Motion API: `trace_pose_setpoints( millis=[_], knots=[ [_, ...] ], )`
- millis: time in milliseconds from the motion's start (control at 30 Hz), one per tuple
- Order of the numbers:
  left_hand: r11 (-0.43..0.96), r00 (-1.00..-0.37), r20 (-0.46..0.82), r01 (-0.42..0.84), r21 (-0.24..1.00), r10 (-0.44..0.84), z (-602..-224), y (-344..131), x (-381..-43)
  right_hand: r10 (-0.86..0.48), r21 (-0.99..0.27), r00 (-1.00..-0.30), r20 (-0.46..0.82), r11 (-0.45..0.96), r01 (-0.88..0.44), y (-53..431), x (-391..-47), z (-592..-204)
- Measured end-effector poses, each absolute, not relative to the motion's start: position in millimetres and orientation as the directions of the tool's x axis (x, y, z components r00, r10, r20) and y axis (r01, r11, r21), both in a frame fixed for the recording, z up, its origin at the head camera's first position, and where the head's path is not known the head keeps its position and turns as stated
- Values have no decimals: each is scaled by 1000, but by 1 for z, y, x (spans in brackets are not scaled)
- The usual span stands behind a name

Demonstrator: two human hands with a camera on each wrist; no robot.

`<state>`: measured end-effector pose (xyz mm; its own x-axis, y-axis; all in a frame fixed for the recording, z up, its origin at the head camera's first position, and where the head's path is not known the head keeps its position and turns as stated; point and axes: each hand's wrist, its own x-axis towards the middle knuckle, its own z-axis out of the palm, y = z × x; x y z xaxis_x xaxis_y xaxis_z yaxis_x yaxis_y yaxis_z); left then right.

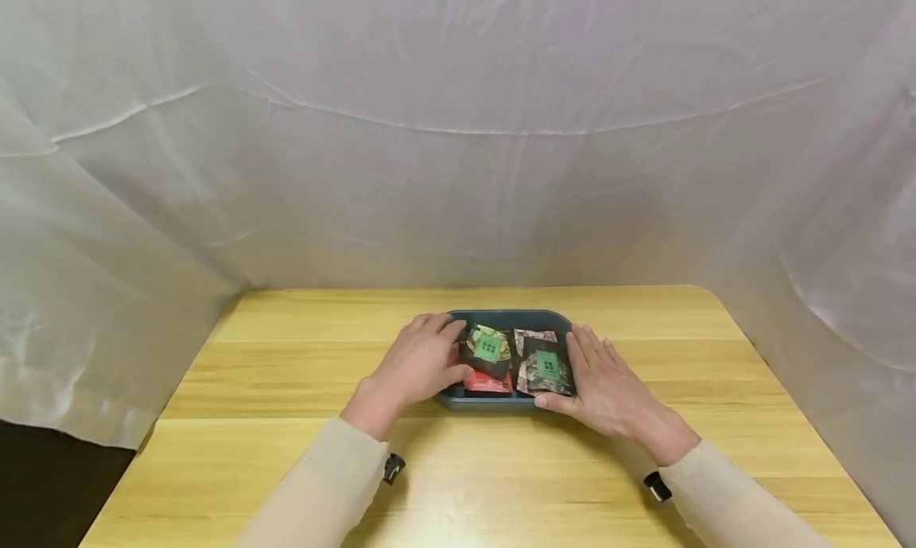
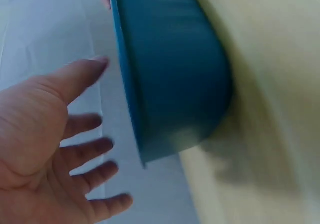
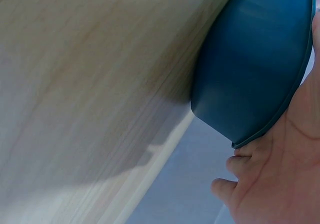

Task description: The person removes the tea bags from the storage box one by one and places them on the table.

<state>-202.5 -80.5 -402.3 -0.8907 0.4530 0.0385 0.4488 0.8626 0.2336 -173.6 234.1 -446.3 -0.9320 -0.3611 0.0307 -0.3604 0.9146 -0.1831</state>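
A dark blue plastic tub (image 1: 494,405) stands on the table with several small flat packets in it. On its left side lie a black packet with a green label (image 1: 489,348) and a red packet (image 1: 488,382). A second black packet with a green label (image 1: 547,367) lies on the right, over pink-patterned ones (image 1: 533,336). My left hand (image 1: 417,360) hovers at the tub's left rim, fingers spread; the left wrist view shows it apart from the wall. My right hand (image 1: 610,387) rests along the right rim, fingers extended and thumb at the front corner.
The light wooden table (image 1: 286,437) ends at a pale cloth backdrop (image 1: 458,198) behind and at both sides. Black wrist straps (image 1: 393,468) show at the sleeve cuffs. The tub sits toward the table's back edge.
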Motion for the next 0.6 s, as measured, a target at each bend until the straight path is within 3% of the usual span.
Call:
trace_pose_setpoints(
  millis=[233, 600],
  knots=[
    [837, -831, -101, 546, 44, 547, -394, -49, -229, -362, -191, -931, 40, 912, -363, 232, -175, -448],
    [831, -807, -224, 556, 27, 547, -398, -30, -240, -341, -180, -939, 42, 922, -343, 230, -175, -447]
  ],
)
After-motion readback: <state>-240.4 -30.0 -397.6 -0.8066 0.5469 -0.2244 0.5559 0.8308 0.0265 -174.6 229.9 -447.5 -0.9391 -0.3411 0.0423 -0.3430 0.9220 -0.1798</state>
